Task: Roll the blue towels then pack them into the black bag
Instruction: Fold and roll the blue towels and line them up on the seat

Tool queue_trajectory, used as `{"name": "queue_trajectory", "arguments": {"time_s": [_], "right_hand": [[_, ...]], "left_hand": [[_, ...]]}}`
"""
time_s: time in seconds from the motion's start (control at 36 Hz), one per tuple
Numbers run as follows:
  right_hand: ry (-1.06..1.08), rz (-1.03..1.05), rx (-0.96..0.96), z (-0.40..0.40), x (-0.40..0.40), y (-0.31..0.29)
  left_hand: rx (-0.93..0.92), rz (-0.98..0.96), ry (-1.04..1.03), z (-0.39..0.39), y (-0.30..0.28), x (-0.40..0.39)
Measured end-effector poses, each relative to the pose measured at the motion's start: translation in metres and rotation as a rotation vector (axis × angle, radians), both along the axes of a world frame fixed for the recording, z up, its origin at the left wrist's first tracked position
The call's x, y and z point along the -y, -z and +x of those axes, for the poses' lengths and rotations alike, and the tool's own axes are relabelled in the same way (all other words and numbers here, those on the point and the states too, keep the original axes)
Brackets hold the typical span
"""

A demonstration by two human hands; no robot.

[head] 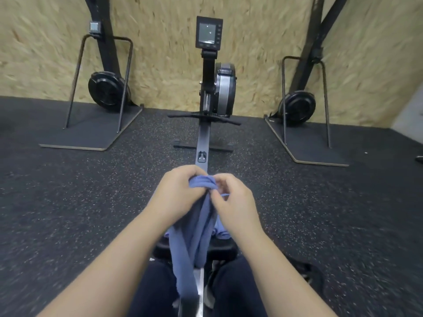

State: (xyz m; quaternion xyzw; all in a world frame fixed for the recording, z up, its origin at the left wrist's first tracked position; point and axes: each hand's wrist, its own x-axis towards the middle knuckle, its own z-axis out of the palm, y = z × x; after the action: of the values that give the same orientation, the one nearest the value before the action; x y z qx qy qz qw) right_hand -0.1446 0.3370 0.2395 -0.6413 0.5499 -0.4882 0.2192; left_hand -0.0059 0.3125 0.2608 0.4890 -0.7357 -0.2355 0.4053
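Note:
A blue towel (194, 227) hangs in front of me, its top end bunched into a small roll between both hands. My left hand (177, 193) grips the rolled end from the left. My right hand (231, 197) pinches the towel's edge from the right. The long tail drops between my knees, over the rower's rail. More blue towels (220, 232) lie on the rower seat (224, 249) behind the hanging one, partly hidden. A dark shape (304, 271) lies on the floor by my right leg; whether it is the black bag I cannot tell.
I sit astride a rowing machine (212, 88) whose rail runs ahead to a flywheel and monitor. Two ski-type machines on floor plates stand at the back left (100, 92) and back right (299, 106) against a chipboard wall. Black speckled rubber floor lies on both sides.

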Motion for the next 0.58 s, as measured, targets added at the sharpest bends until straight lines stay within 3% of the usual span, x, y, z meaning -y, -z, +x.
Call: {"name": "queue_trajectory", "arguments": {"time_s": [0.17,0.33,0.58], "right_hand": [[0.076,-0.044,0.042,-0.002,-0.018,-0.012],[0.199,-0.046,0.031,-0.019,-0.030,-0.020],[0.220,-0.052,0.097,-0.038,-0.043,-0.029]], "left_hand": [[0.085,-0.084,-0.011,0.014,-0.006,-0.025],[0.052,-0.090,-0.098,0.037,-0.001,-0.041],[0.045,0.035,-0.205,0.053,0.026,-0.039]]}}
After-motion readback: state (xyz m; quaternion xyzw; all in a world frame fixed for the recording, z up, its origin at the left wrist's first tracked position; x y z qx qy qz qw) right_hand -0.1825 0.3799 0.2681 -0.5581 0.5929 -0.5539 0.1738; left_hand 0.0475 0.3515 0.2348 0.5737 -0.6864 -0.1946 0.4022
